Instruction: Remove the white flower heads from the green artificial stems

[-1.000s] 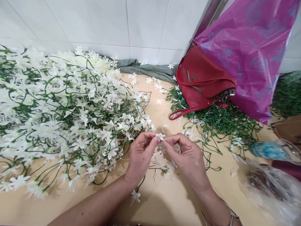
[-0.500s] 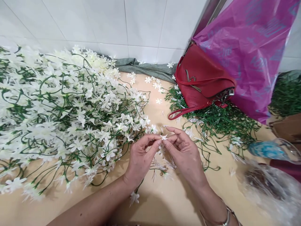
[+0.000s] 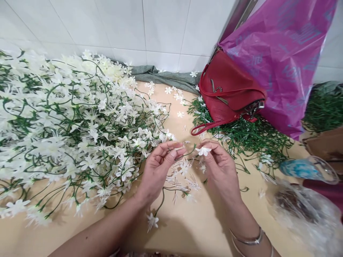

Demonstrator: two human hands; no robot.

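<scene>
My left hand (image 3: 158,167) pinches a thin green stem (image 3: 189,152) whose lower end trails down past my wrist to a white blossom (image 3: 152,221). My right hand (image 3: 221,167) pinches a small white flower head (image 3: 203,150) between thumb and fingers, a short way right of the stem's tip. Both hands hover above the beige tabletop (image 3: 187,232). A big heap of white artificial flowers on green stems (image 3: 69,125) lies just left of my left hand. Loose white stamen pieces (image 3: 184,178) lie under my hands.
A red handbag (image 3: 230,92) rests on a pile of bare green stems (image 3: 249,139) at the back right, against a purple plastic bag (image 3: 284,53). A grey cloth (image 3: 163,76) lies along the tiled wall. Clear plastic bags (image 3: 305,210) sit at the right edge.
My hands were together on one flower; now they have drawn apart. The right hand has moved right with the white flower head, and the left keeps the stem.
</scene>
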